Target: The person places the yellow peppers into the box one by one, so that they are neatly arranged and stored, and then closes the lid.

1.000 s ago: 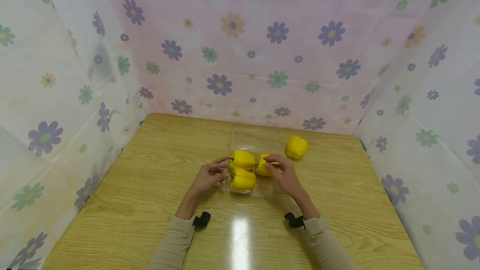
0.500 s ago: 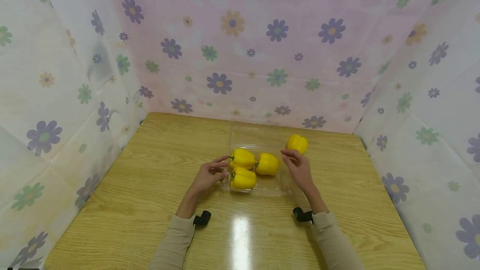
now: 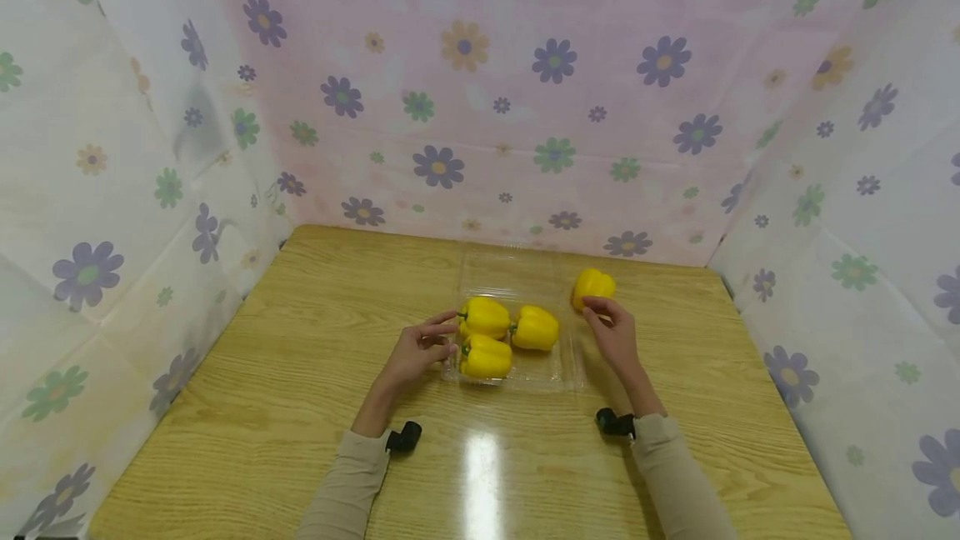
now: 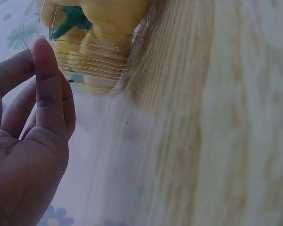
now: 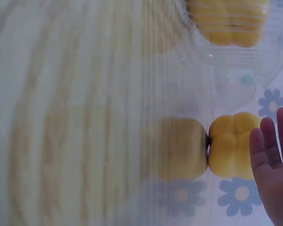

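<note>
A clear plastic clamshell container lies with its lid folded back. Inside are yellow bell peppers: one at back left, one at front left and one on the right. My left hand pinches the container's left rim between thumb and finger, also visible in the left wrist view. Right of the container, another yellow bell pepper sits on the table. Beside its near side is my right hand, fingers extended; whether they touch it, I cannot tell.
The wooden table ends at a flower-printed cloth backdrop, which also covers both sides. Black wrist mounts stick out from the left sleeve and the right sleeve.
My right hand has let go of the right-hand pepper inside the container and moved right to the loose pepper outside. The left hand stays at the rim.
</note>
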`<action>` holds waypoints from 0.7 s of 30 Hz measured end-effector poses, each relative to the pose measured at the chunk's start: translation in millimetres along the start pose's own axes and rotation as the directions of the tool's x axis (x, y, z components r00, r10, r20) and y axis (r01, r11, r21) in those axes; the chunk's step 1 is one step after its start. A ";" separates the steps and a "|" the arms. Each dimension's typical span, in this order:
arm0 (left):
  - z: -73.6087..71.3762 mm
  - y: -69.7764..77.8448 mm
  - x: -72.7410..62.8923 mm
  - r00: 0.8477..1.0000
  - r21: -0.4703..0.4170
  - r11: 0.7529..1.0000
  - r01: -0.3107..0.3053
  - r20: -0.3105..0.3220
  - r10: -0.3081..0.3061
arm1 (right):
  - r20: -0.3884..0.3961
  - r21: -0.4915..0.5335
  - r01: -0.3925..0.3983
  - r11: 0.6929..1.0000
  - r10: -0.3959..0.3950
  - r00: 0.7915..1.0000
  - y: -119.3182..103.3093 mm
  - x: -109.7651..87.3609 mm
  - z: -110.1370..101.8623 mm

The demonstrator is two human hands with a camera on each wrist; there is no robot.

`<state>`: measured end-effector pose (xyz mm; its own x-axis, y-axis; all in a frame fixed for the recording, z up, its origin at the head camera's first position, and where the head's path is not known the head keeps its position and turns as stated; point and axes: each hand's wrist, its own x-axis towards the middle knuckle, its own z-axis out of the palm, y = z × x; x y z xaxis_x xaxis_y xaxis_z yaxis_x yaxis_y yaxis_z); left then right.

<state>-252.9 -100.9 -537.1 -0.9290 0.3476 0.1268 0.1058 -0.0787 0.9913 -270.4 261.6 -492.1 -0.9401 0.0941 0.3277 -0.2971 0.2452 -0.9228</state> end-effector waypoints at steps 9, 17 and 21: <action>-0.4 0.9 -0.1 1.000 -0.021 1.000 0.002 0.004 -0.002 | -0.026 -0.048 -0.062 0.997 0.061 0.998 2.9 4.7 -5.2; -0.7 -0.2 1.4 1.000 -0.012 1.000 -0.005 0.002 0.005 | -0.068 -0.049 -0.070 0.996 0.066 0.996 2.2 6.4 -8.3; -0.6 -0.8 1.3 1.000 -0.009 1.000 -0.005 0.002 0.005 | -0.069 -0.044 -0.084 0.995 0.081 0.994 8.8 8.7 -11.2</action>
<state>-254.4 -100.9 -537.7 -0.9279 0.3488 0.1317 0.1072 -0.0888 0.9903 -279.3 275.4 -495.1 -0.9473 0.1799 0.2651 -0.2094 0.2787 -0.9373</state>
